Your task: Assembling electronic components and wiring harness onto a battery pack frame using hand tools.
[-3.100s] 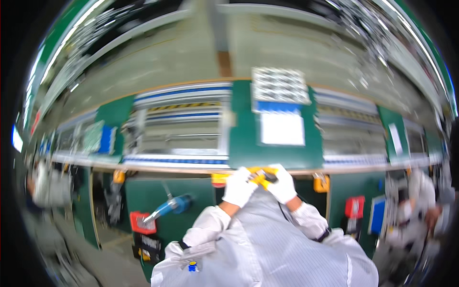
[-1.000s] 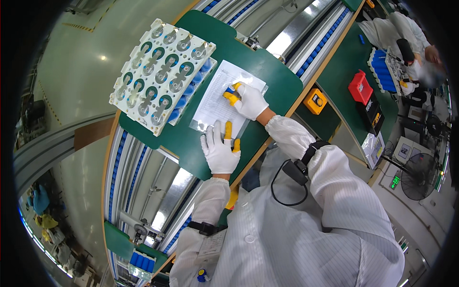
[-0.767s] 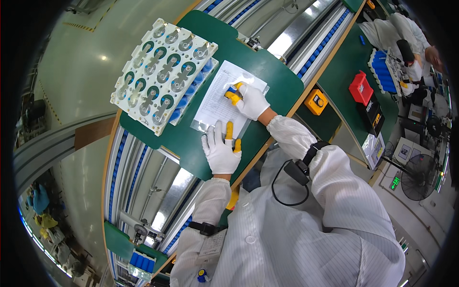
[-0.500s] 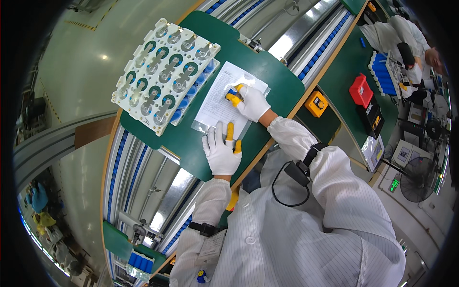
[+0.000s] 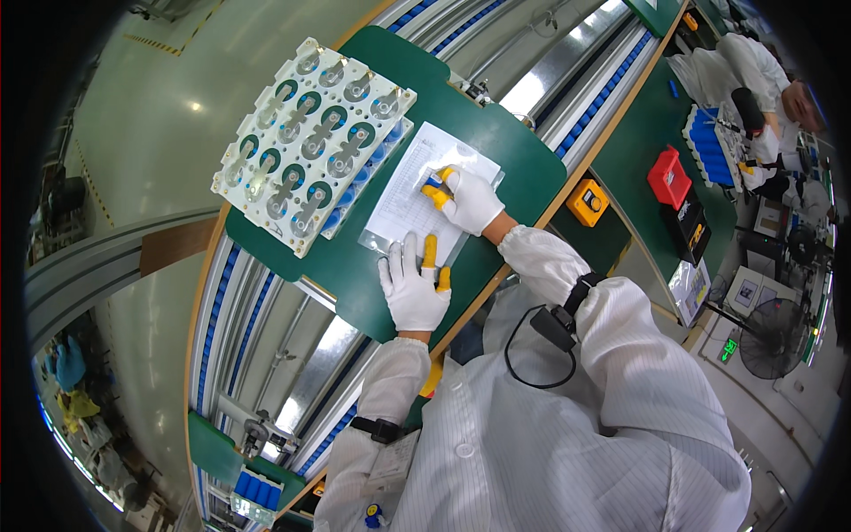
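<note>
A printed paper sheet [image 5: 396, 206] in a clear sleeve lies on the green board in front of me. My right hand [image 5: 472, 204], in a white glove with yellow fingertips, pinches what looks like a blue pen [image 5: 433, 182] over the sheet's right part. The pen's tip is hidden by the fingers. My left hand [image 5: 415, 297], gloved the same way, rests flat with fingers spread at the sheet's lower edge. To the left of the sheet stands a battery module [image 5: 295, 160], a white plastic frame with round holes, metal connecting strips and blue cells beneath.
The green board [image 5: 523, 168] bridges a conveyor with blue rollers [image 5: 585, 105]. On the right are a yellow control box [image 5: 587, 202], a red bin [image 5: 669, 176] and a black box [image 5: 684, 229]. Beyond them a co-worker in white [image 5: 753, 71] stands by another blue-celled module [image 5: 706, 146].
The view has shifted slightly, so the board and module appear a little lower and further right. Both hands stay at the sheet, with the right still gripping the pen.
</note>
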`<state>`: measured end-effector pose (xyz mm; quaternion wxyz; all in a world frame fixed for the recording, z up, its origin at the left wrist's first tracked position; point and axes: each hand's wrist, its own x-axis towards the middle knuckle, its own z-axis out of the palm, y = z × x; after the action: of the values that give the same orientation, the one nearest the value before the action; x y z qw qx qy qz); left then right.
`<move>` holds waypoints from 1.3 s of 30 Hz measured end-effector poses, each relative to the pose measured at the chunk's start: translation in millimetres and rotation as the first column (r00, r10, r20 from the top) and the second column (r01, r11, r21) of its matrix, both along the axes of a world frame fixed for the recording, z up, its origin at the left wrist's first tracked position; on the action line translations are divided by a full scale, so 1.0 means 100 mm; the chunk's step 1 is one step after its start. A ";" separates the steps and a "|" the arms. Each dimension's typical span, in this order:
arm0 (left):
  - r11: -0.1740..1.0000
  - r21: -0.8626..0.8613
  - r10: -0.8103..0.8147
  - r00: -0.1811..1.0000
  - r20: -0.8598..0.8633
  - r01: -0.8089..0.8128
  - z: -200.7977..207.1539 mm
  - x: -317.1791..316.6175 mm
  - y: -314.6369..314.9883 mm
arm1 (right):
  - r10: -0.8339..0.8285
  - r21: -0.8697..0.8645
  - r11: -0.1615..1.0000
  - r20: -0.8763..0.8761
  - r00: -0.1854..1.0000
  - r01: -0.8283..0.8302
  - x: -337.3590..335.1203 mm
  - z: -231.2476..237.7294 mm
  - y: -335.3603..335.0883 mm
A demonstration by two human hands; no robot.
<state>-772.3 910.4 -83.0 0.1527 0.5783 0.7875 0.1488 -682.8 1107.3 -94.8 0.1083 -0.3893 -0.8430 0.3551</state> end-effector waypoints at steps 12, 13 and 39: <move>1.000 0.015 0.005 0.999 -0.032 -0.005 0.07 0.03 -0.02 | 0.122 0.045 0.990 0.205 0.971 -0.134 -0.01 0.20 -0.03; 1.000 -0.003 0.003 1.000 -0.024 -0.003 0.10 0.05 -0.01 | -0.026 0.032 0.999 0.072 0.997 0.023 0.08 0.13 0.01; 0.879 -0.208 0.474 0.737 0.482 -0.429 -0.82 1.26 -1.66 | 0.747 -0.192 0.663 0.234 0.623 -0.723 0.90 0.66 -0.83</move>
<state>-646.3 744.5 -164.9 0.3423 0.3009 0.8384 0.2989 -593.2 1024.4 -28.4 -0.1879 -0.0630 -0.9195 0.3394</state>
